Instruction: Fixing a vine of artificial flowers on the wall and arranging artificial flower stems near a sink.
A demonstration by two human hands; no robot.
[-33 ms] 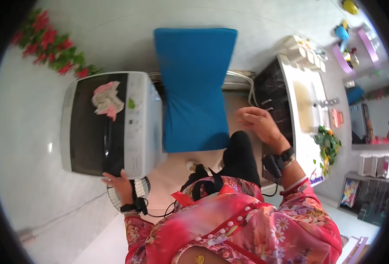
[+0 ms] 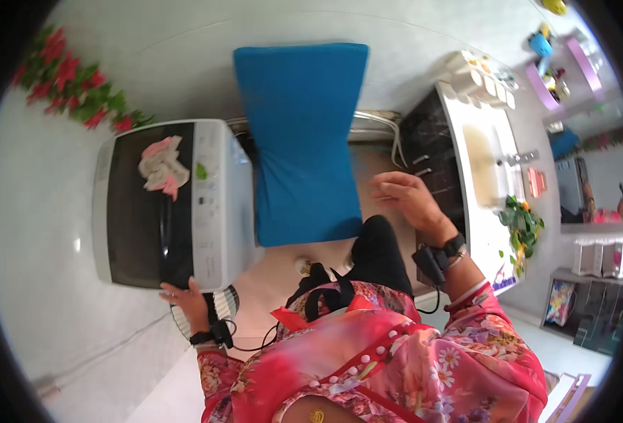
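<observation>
My left hand [image 2: 187,302] rests at the near edge of a top-loading washing machine [image 2: 211,211], its fingers apart and nothing visible in them. On the machine's dark lid [image 2: 135,233] lies a crumpled pink and white cloth [image 2: 163,168]. My right hand [image 2: 411,201] hangs in the air to the right of a blue-covered folding board or chair [image 2: 308,148]. Its fingers stretch leftward, slightly bent, and I see nothing held in them. Both wrists wear dark strapped devices with cables.
A washbasin [image 2: 482,166] with a tap [image 2: 523,158] sits on a white counter over dark cabinets at the right. A potted plant [image 2: 521,229] stands on the counter. Red artificial flowers [image 2: 68,74] hang on the left wall. A white ribbed basket [image 2: 225,302] is below the washing machine's near edge.
The washing machine, board and counter sit slightly farther left in the picture, as the view has shifted a little. Both hands keep about the same pose.
</observation>
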